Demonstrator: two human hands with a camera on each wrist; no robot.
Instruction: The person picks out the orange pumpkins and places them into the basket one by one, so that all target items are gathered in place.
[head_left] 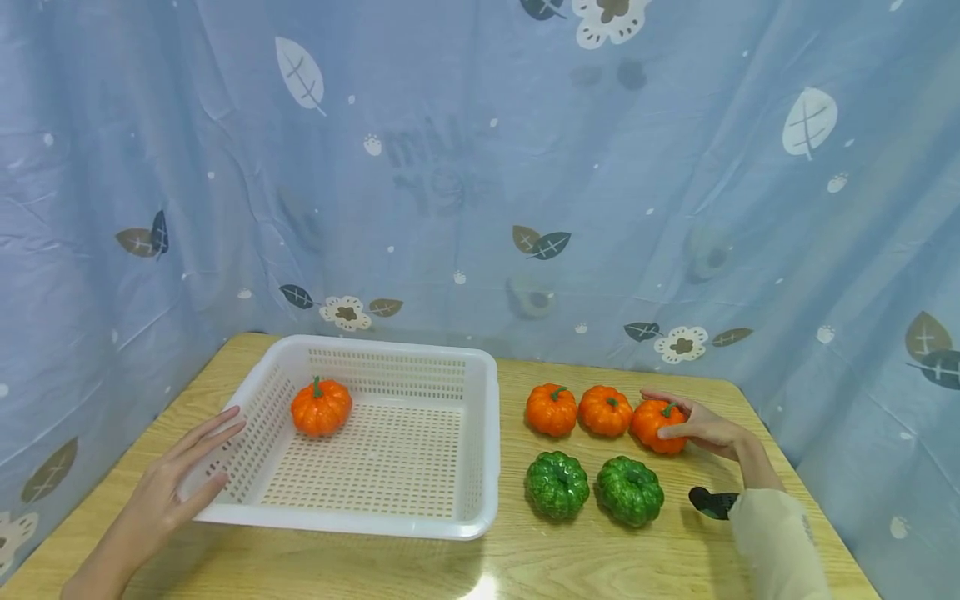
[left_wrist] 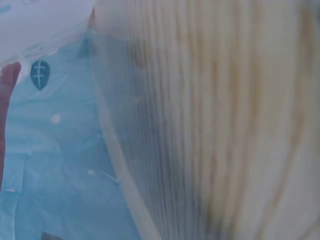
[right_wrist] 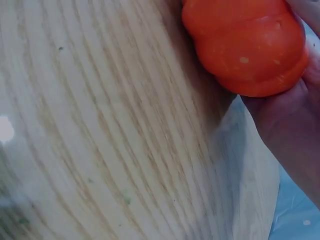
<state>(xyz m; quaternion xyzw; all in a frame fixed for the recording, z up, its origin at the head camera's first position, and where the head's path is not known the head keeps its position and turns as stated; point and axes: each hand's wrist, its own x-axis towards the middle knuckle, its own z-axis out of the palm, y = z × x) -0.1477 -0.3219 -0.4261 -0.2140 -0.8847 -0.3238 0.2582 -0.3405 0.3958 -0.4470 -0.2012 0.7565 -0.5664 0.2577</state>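
Note:
My right hand (head_left: 708,429) has its thumb on the front and its fingers behind the rightmost orange pumpkin (head_left: 658,427), gripping it at the table. The right wrist view shows this pumpkin (right_wrist: 250,47) close up against the palm. Two more orange pumpkins (head_left: 552,410) sit in a row to its left. Two green pumpkins (head_left: 557,485) stand in front of that row. At the left, my left hand (head_left: 161,492) has its fingers extended beside the left wall of a white plastic basket (head_left: 487,450). One orange pumpkin (head_left: 321,408) lies inside the basket, toward its back left.
A black object (head_left: 712,502) shows at my right wrist, by the sleeve (head_left: 780,542). The wooden table (head_left: 570,562) carries everything. A blue patterned curtain (head_left: 450,192) hangs along its back and both sides.

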